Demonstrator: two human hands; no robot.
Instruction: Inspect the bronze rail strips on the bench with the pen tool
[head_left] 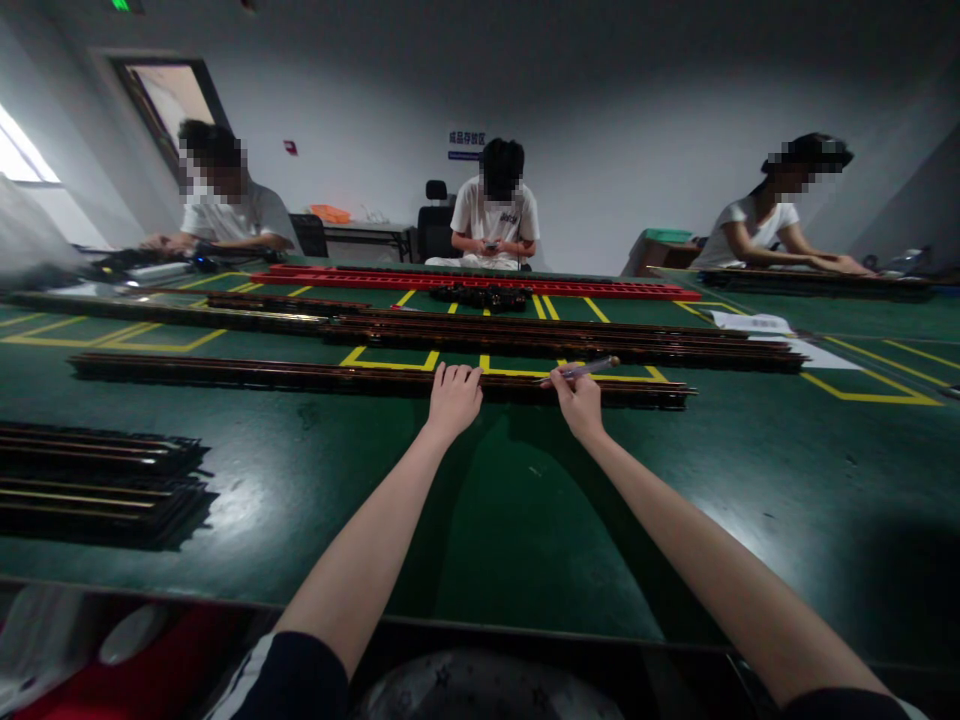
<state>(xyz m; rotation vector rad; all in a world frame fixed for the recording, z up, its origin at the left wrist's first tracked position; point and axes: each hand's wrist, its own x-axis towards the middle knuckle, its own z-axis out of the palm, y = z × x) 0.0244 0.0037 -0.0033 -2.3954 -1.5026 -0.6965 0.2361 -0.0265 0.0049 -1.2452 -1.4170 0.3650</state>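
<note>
Both arms reach across the dark green counter (525,500) to a long, thin dark brown strip with a ribbed edge (300,375) lying crosswise in front of the person. The left hand (453,398) rests flat on the strip, its fingers extended and pressing down rather than gripping. The right hand (579,398) is closed around a slim translucent pen-like tool (592,368) whose tip sits at the strip. The step looks like checking or marking along the strip; going on would call for steadying it while the tool follows the edge. More dark strips (570,340) lie beyond, then a long red rail (480,283). A blue wall sign (466,143) is too blurred to read
</note>
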